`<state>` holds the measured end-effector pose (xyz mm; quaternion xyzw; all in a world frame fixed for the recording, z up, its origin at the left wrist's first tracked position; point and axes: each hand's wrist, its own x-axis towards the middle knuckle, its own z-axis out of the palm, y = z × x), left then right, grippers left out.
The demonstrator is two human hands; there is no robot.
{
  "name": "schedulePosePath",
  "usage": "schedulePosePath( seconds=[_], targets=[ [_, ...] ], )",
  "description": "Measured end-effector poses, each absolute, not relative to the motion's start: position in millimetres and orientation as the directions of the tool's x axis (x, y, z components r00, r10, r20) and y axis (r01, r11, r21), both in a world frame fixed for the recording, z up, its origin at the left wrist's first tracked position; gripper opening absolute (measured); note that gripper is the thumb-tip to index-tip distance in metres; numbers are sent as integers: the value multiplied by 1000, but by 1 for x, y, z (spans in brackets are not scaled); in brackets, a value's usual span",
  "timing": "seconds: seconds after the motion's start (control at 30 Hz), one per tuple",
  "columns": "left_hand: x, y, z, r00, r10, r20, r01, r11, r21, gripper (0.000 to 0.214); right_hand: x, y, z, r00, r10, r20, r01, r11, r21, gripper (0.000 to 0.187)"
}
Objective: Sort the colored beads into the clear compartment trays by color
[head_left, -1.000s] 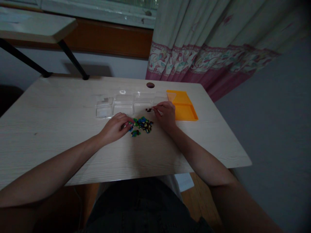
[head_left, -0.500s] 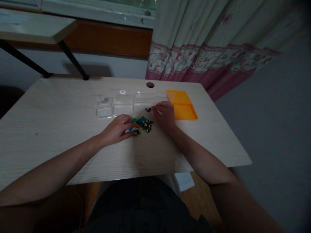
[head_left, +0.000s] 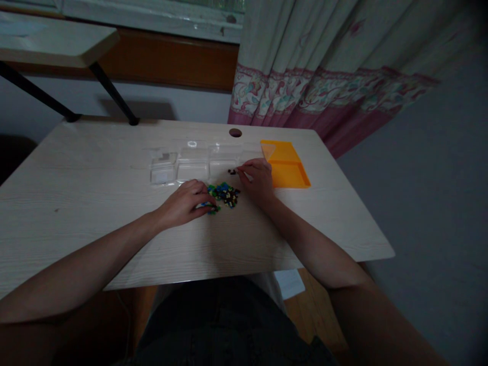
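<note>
A small heap of tiny blue, green, yellow and dark pieces lies on the pale wooden table. My left hand rests at the heap's left edge, fingers curled onto the pieces. My right hand sits just right of the heap, thumb and forefinger pinched near a few dark pieces lying at the front of a clear plastic compartment tray. What the pinch holds is too small to make out.
An orange tray lies right of my right hand. A round cable hole is at the table's back edge. A second table stands at the back left, a curtain hangs at the back right.
My left hand slid a little to the right, further onto the heap. My right hand has barely shifted.
</note>
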<state>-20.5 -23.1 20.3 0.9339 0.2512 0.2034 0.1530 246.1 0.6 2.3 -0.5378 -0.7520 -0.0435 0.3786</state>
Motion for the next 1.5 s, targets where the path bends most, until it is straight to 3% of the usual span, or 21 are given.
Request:
schedulePosePath(
  seconds=[0.57,0.73,0.97,1.13,1.33,1.5],
  targets=[
    [-20,-24,22,750,582,315,418,-785,457,22,242,-7,9,-181,776,604,845,438,-308,19],
    [-21,-23,22,705,625,336,418,-749,514,22,232,-21,16,-349,722,597,782,575,-238,21],
    [-19,-23,25,666,653,361,407,-723,558,26,218,-37,18,-586,654,477,684,716,-140,25],
    [-21,-22,23,664,654,364,388,-717,580,23,215,-37,13,-617,612,494,665,742,-88,25],
    [-21,-21,20,667,644,376,362,-720,591,21,213,-36,11,-611,495,617,609,792,-33,18],
    [-21,-22,20,674,643,364,370,-720,587,20,211,-36,12,-610,500,615,600,798,-54,15]
  ],
)
